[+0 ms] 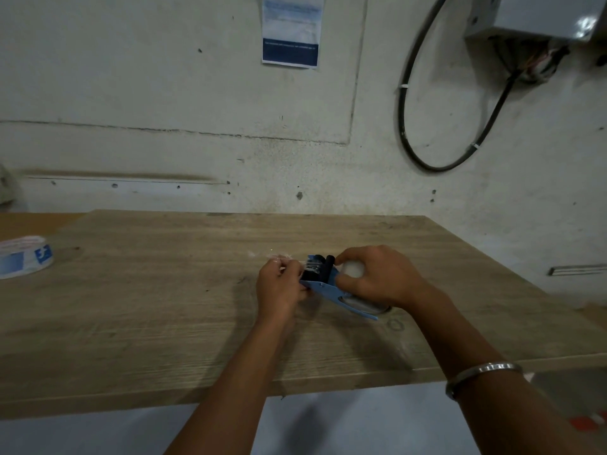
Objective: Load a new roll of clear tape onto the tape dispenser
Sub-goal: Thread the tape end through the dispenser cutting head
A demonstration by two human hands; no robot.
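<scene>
— What do we have nearest to us?

— Our two forearms reaching out over the front edge of the wooden surface (164, 290), a metal bangle (483, 372) on the right wrist. Just past them, our right hand (381, 280) is clamped over the roll of clear tape (353, 269) that sits in the blue tape dispenser (323, 287), pinning the tool down on the surface.

— And the left?

— Our left hand (279, 287) is at the dispenser's front end, fingertips pinched on what looks like the free end of the clear film, drawn across the black roller (328, 269). The film is too shiny and thin for us to trace its path exactly.

— So where are we in the job?

— We judge the roll is seated and we are threading. Next we need the film pulled straight and flat over the roller to the cutting edge, sticky side kept off our fingers, with the right hand holding firm so the roll does not spin loose.

— Anything farther out?

— Another tape roll (23, 257), white with blue print, lies well apart at the far left edge. Beyond it, the wall carries a paper notice (290, 31) and a looped black cable (427, 126).
</scene>
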